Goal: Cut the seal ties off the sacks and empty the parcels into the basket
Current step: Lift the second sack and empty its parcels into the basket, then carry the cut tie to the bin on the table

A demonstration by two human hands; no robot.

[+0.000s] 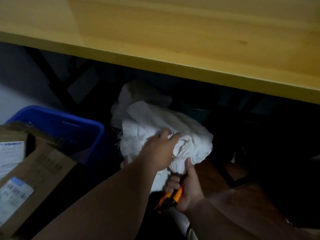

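A crumpled white woven sack (pixel 152 122) lies bunched on the floor under the edge of a wooden table. My left hand (pixel 160 149) presses down on the sack's near part, fingers spread over the cloth. Lower down, my right hand (pixel 186 186) grips an orange and black cutter (pixel 170 198), its thumb pushing against the sack's lower fold. A blue plastic basket (pixel 83 125) stands to the left of the sack. Brown cardboard parcels (pixel 39 172) with white labels rise out of it at the lower left. No seal tie shows.
The yellow wooden table top (pixel 173 32) fills the upper frame and overhangs the sack. Dark table legs (pixel 52 73) cross behind the basket. The floor to the right (pixel 233 168) is dim, with dark shapes I cannot make out.
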